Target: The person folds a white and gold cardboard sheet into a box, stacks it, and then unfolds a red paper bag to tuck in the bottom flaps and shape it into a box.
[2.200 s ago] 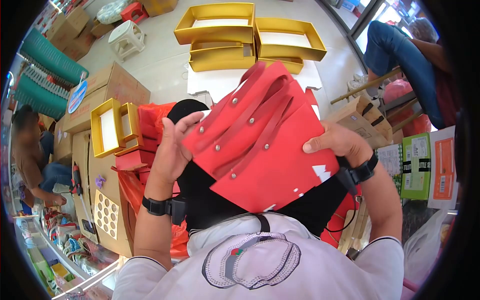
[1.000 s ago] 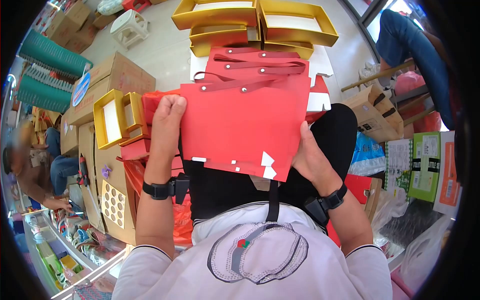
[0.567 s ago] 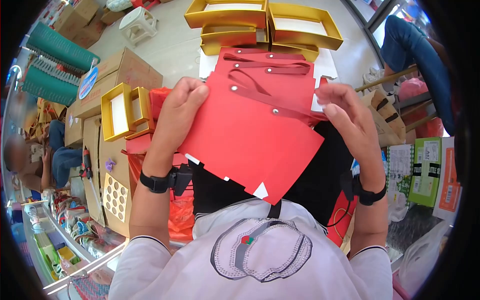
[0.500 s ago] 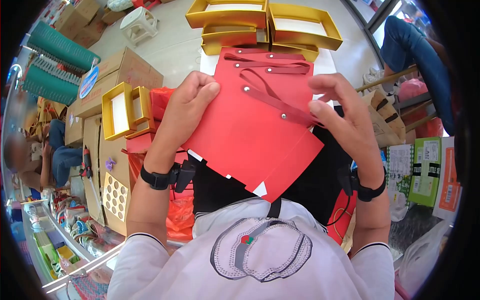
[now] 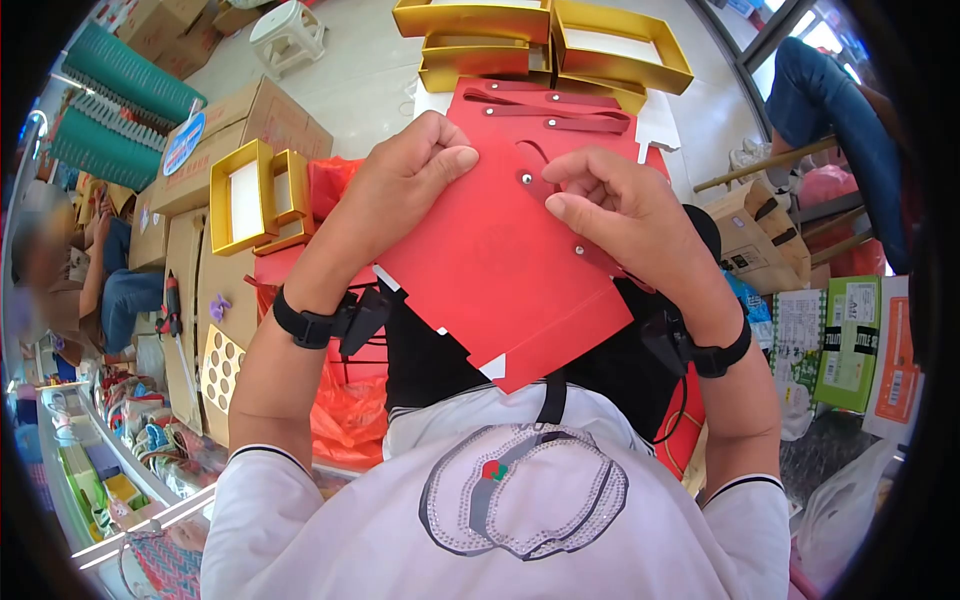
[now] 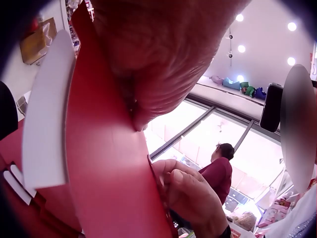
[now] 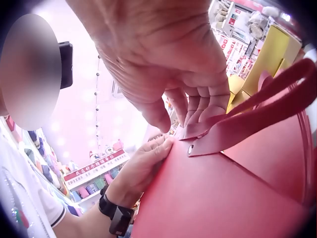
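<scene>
My left hand [image 5: 415, 175] grips the upper left edge of a red card sheet [image 5: 520, 260], thumb on its face. Small white patches show along the sheet's lower edges. A dark red strap [image 5: 592, 258], riveted to the card, loops near its right side. My right hand [image 5: 635, 220] hovers over that strap with fingers bent and a gap between thumb and index. From the right wrist, the fingertips [image 7: 161, 121] hang just above the strap's riveted end. More red card sheets [image 5: 473, 118] with straps lie beneath, on the far side.
Gold boxes [image 5: 485, 62] are stacked beyond the sheets, and smaller gold boxes [image 5: 240, 200] sit at left on cardboard cartons [image 5: 250, 125]. A brown paper bag [image 5: 750, 230] stands at right beside a green box [image 5: 850, 340]. Another person sits at far left, one at upper right.
My right hand has let go of the sheets' right side and moved in over the strap. The top sheet has turned clockwise, its lower corner now toward me. My left hand has moved up its edge.
</scene>
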Action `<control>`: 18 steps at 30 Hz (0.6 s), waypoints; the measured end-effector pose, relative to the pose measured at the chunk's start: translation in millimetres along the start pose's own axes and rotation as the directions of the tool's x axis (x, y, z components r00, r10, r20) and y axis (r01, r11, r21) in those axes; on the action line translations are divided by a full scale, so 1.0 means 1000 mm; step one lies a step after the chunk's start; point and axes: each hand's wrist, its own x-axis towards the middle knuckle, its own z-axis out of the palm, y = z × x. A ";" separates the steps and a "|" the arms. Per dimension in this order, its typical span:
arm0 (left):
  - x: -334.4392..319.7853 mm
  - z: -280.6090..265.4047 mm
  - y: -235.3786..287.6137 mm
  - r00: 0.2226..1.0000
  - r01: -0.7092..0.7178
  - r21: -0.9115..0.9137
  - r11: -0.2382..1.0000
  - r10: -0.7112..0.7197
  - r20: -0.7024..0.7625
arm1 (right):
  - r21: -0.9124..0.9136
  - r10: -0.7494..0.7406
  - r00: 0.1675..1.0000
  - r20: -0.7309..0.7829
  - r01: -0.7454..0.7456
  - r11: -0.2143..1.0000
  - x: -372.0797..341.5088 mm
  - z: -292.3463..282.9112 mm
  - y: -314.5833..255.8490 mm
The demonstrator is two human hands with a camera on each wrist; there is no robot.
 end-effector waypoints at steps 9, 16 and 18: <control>0.007 -0.004 -0.006 0.999 0.019 -0.004 1.000 -0.019 0.050 | -0.189 0.372 0.870 0.323 -0.326 0.926 -0.017 -0.015 -0.012; -0.008 -0.026 0.025 0.781 -0.213 0.329 0.920 0.363 -0.508 | 0.273 0.123 0.991 0.048 -0.131 0.953 -0.035 -0.008 0.001; -0.026 -0.031 0.030 0.676 -0.263 0.191 0.946 0.322 -0.663 | 0.416 0.032 0.983 -0.180 0.047 0.908 -0.036 -0.006 -0.011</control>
